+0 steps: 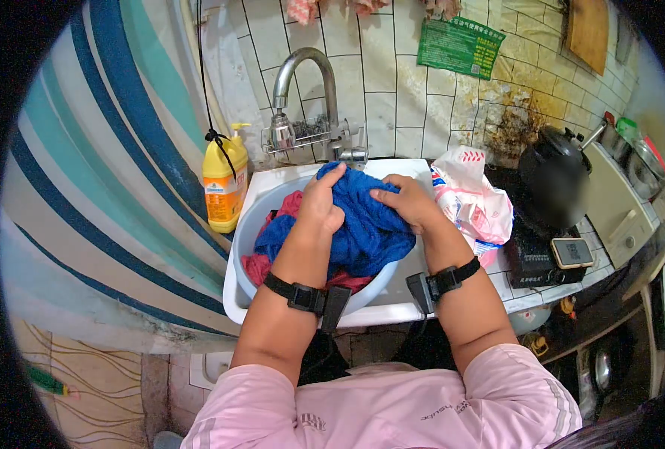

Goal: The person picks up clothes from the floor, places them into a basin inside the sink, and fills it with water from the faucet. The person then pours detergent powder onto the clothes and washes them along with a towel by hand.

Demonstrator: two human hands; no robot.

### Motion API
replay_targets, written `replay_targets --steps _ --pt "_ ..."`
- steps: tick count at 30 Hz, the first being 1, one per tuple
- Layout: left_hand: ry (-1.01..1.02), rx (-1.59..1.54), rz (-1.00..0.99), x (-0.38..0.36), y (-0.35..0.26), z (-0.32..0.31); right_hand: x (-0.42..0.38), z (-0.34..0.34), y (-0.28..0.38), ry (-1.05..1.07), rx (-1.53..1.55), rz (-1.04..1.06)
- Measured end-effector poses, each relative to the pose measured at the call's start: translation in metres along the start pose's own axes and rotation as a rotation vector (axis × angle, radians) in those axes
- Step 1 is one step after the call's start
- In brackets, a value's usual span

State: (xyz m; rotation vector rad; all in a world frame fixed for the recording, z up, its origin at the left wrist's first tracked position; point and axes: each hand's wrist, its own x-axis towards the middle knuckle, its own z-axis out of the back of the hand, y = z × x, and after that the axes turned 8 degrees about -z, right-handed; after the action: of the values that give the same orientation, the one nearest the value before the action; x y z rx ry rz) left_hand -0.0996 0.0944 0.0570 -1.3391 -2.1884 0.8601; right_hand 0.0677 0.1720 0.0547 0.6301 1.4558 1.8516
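**A:** What do I have in the head view?

**B:** Centre of the frame: my left hand (322,203) is clenched on a bunch of the blue cloth (366,228), fingers curled over its upper edge. My right hand (407,202) lies on the same cloth just beside it, fingers bent and pinching a fold.

**A:** And the cloth itself?

**B:** Heaped in the pale basin (244,232), which sits in the white sink (235,295) below the tap (302,75). A red cloth (261,266) shows under it at the lower left.

**A:** Around it?

**B:** A yellow bottle (224,191) left of the sink, a plastic bag (471,198) right of it, a dark kettle (556,176) further right.

**A:** Which step, would you say?

**B:** I judge scrubbing by hand, mid-way. The next move calls for both grips kept tight while the folds rub together, low inside the basin.
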Motion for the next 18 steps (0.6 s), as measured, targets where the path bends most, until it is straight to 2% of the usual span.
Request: replay_targets --steps 4,6,7,8,9,10,11,12,14,15,16,18 --pt "-0.004 0.0 -0.021 0.001 0.006 0.0 -0.009 -0.009 0.01 -0.112 0.084 0.105" --pt "-0.141 0.176 -0.133 -0.003 0.012 -0.005 -0.019 -0.017 0.02 -0.155 -0.061 0.195" --pt "-0.143 0.171 -0.135 -0.007 0.016 -0.007 -0.015 -0.027 0.012 -0.224 -0.14 0.426" --pt "-0.131 0.143 -0.113 -0.012 0.022 -0.009 -0.017 -0.038 0.016 -0.343 -0.205 0.752" --pt "-0.119 0.116 -0.091 -0.015 0.025 -0.01 -0.024 -0.044 0.017 -0.33 -0.281 0.736" --pt "0.072 0.019 0.037 0.005 0.033 0.011 -0.04 -0.05 0.029 -0.317 -0.357 0.719" --pt "0.072 -0.033 0.045 0.003 0.037 0.009 -0.045 -0.053 0.035 -0.344 -0.433 0.637" --pt "0.072 -0.082 0.055 0.001 0.041 0.006 -0.037 -0.053 0.033 -0.343 -0.435 0.638" --pt "0.001 0.024 0.059 0.0 0.041 -0.005 -0.012 -0.049 0.027 -0.535 -0.432 0.457" --pt "-0.069 0.134 0.062 -0.003 0.04 -0.01 -0.004 -0.039 0.027 -0.424 -0.406 0.298" --pt "-0.07 0.132 0.062 -0.01 0.037 -0.017 0.003 -0.033 0.022 -0.423 -0.408 0.298" --pt "-0.068 0.254 0.114 -0.023 0.031 -0.029 0.018 -0.026 0.005 -0.397 -0.361 0.143"
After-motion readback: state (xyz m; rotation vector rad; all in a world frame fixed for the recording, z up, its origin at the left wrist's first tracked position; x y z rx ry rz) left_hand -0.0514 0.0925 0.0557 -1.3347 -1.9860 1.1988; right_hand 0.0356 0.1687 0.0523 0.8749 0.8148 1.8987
